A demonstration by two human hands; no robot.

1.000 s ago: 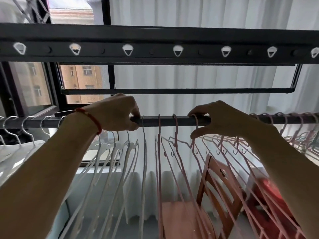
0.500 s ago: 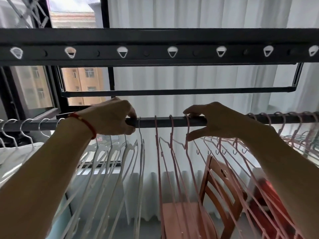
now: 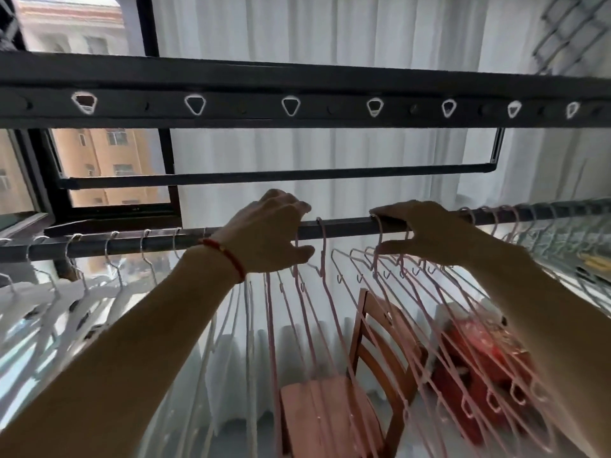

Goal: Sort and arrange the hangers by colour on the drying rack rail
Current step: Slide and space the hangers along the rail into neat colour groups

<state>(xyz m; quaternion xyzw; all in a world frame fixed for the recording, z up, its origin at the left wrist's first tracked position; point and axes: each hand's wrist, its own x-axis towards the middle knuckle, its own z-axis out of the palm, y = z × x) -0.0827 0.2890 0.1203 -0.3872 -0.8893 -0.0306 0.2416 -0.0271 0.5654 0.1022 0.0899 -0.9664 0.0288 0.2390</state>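
1. My left hand (image 3: 271,233) is up at the dark rail (image 3: 344,226), fingers curled over its top and thumb tucked beneath, so I am gripping the rail where the white and pink groups meet; a pink hook hangs at my fingertips, but I cannot tell whether I pinch it.
2. A red bracelet (image 3: 224,256) sits on that wrist.
3. My right hand (image 3: 426,229) lies over the rail further right, fingers stretched along its top and thumb reaching out below, with pink hooks under them; whether it grasps one I cannot tell.
4. The white hangers (image 3: 109,292) hang on the rail to my left.
5. The pink hangers (image 3: 380,292) hang from between my hands rightwards.
6. One pink hook (image 3: 321,233) sits alone between my hands.
7. A wooden chair (image 3: 373,358) stands below, before the white curtain (image 3: 330,38).
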